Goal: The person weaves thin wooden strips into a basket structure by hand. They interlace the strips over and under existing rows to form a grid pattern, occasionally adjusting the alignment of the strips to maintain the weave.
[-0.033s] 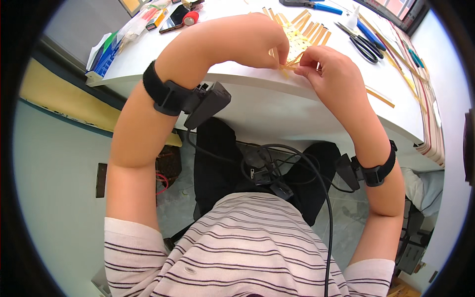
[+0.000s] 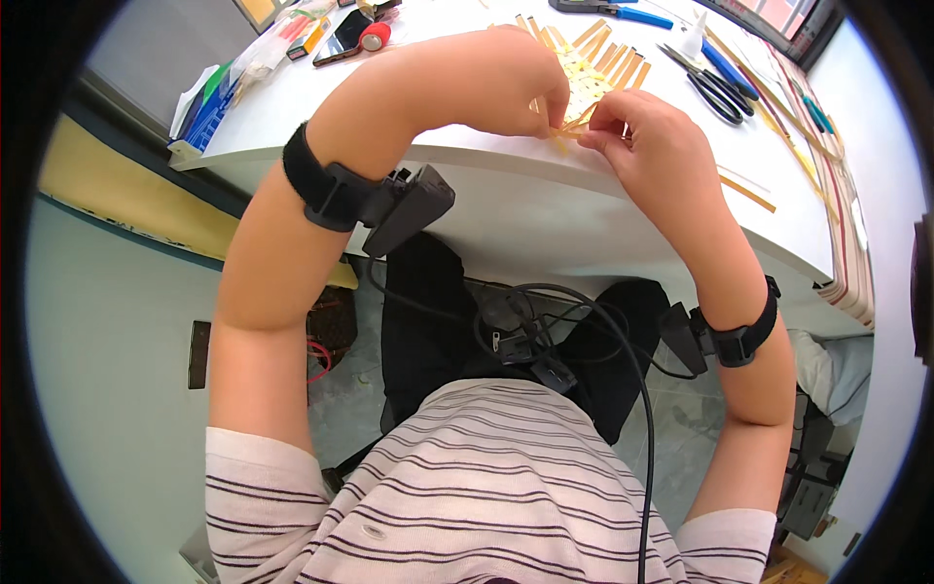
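A small woven piece of flat yellowish strips (image 2: 584, 86) lies at the front edge of the white table, with loose strip ends fanning out on its far side. My left hand (image 2: 520, 83) reaches across its left side, the wrist bent, fingertips closed on a strip at the near corner. Close beside it, my right hand (image 2: 657, 136) pinches the same near edge between thumb and fingers. The fingertips are only a little apart. My left hand covers part of the weave, and the exact strip in each pinch is partly hidden.
Black-handled scissors (image 2: 718, 92) and a blue-handled tool (image 2: 730, 70) lie to the right. Pliers with blue grips (image 2: 613, 10) rest at the back. A loose strip (image 2: 747, 192) lies right of my forearm. A phone (image 2: 342, 37) is at the left; black cables (image 2: 545, 331) hang over my lap.
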Available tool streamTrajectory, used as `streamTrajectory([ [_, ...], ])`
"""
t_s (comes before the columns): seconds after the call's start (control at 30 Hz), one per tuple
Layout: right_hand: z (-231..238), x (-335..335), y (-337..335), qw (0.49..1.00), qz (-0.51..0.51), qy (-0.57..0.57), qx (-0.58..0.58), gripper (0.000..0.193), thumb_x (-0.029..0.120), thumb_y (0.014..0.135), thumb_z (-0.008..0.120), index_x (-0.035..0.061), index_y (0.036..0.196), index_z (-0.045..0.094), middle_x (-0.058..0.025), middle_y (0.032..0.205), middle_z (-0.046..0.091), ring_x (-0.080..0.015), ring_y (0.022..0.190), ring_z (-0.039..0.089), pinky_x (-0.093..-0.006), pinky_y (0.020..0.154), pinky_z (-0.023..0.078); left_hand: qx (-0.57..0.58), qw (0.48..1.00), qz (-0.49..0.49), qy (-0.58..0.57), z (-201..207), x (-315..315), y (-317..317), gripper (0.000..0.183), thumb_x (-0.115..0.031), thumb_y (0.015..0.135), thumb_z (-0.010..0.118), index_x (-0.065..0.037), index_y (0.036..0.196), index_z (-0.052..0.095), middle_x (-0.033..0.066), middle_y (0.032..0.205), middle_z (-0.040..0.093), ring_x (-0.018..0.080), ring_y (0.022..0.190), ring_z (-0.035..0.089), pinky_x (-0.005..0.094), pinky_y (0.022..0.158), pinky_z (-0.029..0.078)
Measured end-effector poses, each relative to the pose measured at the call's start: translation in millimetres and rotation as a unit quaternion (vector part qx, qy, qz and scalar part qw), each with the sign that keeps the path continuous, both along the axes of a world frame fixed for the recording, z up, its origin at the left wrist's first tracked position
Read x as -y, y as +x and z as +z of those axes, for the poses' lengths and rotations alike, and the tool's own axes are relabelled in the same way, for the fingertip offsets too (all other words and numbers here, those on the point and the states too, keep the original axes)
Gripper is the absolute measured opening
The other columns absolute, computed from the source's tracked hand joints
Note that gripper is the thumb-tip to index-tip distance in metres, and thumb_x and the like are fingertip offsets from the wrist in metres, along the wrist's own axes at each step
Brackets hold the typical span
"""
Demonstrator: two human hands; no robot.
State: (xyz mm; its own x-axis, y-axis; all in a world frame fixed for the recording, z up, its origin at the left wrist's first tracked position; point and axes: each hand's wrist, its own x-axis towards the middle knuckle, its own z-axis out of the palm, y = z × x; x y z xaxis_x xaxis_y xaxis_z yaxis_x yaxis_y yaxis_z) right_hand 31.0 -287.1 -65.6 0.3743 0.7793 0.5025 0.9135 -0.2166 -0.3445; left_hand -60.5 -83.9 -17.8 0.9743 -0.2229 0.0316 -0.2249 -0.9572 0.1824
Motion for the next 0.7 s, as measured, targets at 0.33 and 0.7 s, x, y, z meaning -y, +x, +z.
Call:
streamTrajectory([
  [0.33,-1.1,0.2,2.9,1.000,0.005,0.003,0.009,0.013,0.018,0.088,0.074,0.0057,0.089,0.068,-0.0100,0.086,0.068,-0.0316,0.077,0.066,-0.0404,0.070,0.052,0.043,0.999,0.017,-0.017,-4.2,4.8,-7.0,0.019,-0.025,0.089,0.075,-0.007,0.089,0.076,0.0090,0.088,0.072,0.0281,0.100,0.062,0.0384,0.095,0.049],
  [0.7,-4.8,-2.9,1.6,0.999,-0.023,0.045,-0.003,0.023,0.016,0.082,0.080,0.0078,0.096,0.065,-0.0096,0.096,0.066,-0.0319,0.078,0.067,-0.0409,0.070,0.053,0.087,0.994,0.060,-0.022,-11.0,8.5,-5.4,0.026,-0.030,0.096,0.067,-0.006,0.092,0.076,0.0121,0.081,0.069,0.0301,0.090,0.063,0.0408,0.084,0.051],
])
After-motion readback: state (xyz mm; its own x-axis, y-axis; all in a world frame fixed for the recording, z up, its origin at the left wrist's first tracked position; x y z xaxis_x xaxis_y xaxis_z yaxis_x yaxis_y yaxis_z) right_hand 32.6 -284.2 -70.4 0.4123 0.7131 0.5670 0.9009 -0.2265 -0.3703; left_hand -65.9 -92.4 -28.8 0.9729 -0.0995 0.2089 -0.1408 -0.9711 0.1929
